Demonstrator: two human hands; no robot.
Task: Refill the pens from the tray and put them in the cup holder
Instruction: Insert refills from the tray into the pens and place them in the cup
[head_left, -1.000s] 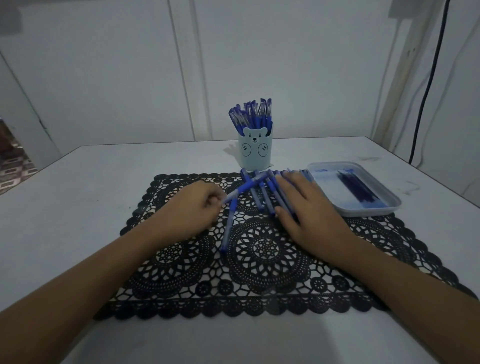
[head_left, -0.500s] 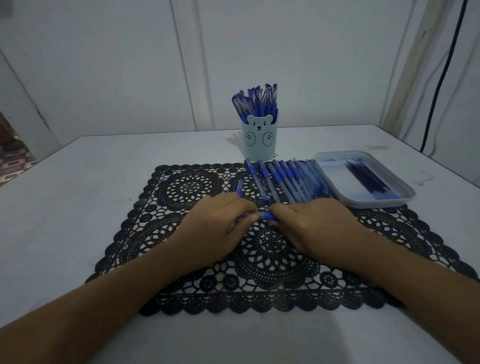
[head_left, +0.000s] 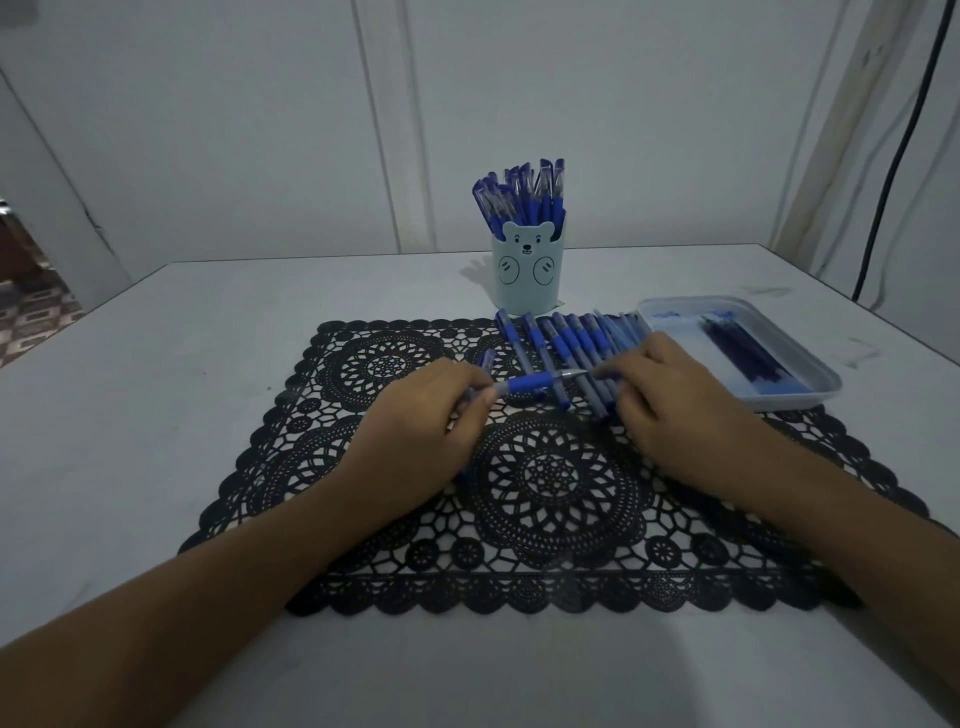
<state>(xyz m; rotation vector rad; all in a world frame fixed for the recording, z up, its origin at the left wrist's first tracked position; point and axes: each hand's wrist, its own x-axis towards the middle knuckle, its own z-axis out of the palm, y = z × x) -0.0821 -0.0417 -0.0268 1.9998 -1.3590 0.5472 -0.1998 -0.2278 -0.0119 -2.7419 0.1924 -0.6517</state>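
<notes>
Blue pens (head_left: 571, 348), black lace mat (head_left: 545, 483), pale-blue bear cup (head_left: 527, 273).

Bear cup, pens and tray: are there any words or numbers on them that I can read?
No text can be read anywhere.
cup holder: only a drawn bear face, no words.
tray: blue marks at its far end, too blurred to read.
pens on the mat and the held pen: any print is too small to tell.

Home tabletop: lace placemat (head_left: 545, 483), bear pen cup (head_left: 527, 273)
</notes>
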